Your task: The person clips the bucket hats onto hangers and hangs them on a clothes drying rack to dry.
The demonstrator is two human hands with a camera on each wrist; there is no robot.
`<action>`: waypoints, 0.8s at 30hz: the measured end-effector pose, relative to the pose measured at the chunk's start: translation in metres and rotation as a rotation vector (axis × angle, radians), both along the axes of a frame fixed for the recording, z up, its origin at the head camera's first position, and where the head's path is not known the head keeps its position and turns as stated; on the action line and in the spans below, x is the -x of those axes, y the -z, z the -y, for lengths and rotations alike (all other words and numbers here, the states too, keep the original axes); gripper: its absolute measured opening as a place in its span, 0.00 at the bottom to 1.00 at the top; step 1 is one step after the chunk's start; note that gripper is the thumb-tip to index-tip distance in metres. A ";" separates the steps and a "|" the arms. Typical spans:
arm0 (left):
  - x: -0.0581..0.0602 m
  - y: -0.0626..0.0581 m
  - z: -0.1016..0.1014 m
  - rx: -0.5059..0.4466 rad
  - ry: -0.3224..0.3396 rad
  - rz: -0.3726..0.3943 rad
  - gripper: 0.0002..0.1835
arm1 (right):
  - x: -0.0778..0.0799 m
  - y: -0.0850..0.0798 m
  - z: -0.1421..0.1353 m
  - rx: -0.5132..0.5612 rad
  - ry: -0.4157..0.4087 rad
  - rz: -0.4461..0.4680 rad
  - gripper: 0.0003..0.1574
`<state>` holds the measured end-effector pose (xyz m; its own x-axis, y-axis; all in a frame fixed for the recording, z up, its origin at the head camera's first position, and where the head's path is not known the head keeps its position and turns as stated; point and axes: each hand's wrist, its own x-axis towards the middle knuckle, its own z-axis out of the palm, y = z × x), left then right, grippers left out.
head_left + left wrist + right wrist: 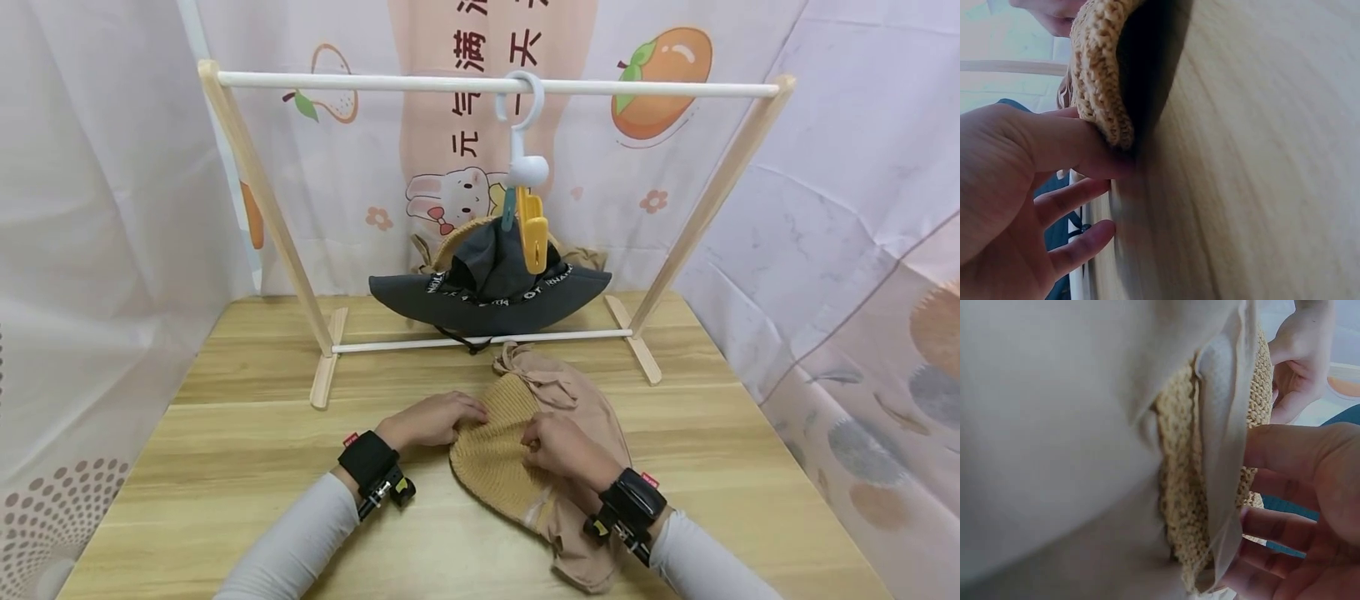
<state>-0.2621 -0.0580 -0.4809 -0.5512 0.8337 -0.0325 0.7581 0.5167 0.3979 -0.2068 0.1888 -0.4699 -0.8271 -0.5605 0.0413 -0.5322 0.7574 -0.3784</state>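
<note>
A sun hat with a tan woven crown or brim (487, 467) and beige cloth flap (592, 400) lies on the table. At its left edge, my left hand (433, 419) pinches the woven rim (1100, 75) between thumb and index finger; the other fingers are spread apart. My right hand (566, 450) is over the middle of the hat, fingers bent, and pinches the hat there. In the right wrist view, the fingertips (1252, 519) meet the woven part beside a pale inner strip (1216, 412); their exact hold is partly hidden.
Behind the hat stands a wooden rack with a white top rail (360, 82). From it a white hook (525, 125) with a yellow clip (534, 237) holds a dark hat (487, 312); another tan hat (450, 246) shows behind. The rack's lower rail (405, 344) runs just above the table.
</note>
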 end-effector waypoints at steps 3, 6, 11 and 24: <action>0.001 0.002 0.001 -0.013 0.000 0.028 0.30 | -0.002 0.002 -0.003 0.024 -0.009 -0.031 0.08; 0.003 0.004 0.003 -0.024 0.005 0.052 0.29 | -0.002 0.002 -0.003 0.055 -0.015 -0.034 0.06; 0.004 0.006 0.007 -0.041 0.017 0.099 0.30 | 0.000 0.001 -0.005 0.088 -0.007 0.021 0.03; 0.000 0.005 0.020 -0.266 0.039 0.244 0.21 | 0.004 -0.008 -0.012 0.227 -0.006 0.205 0.02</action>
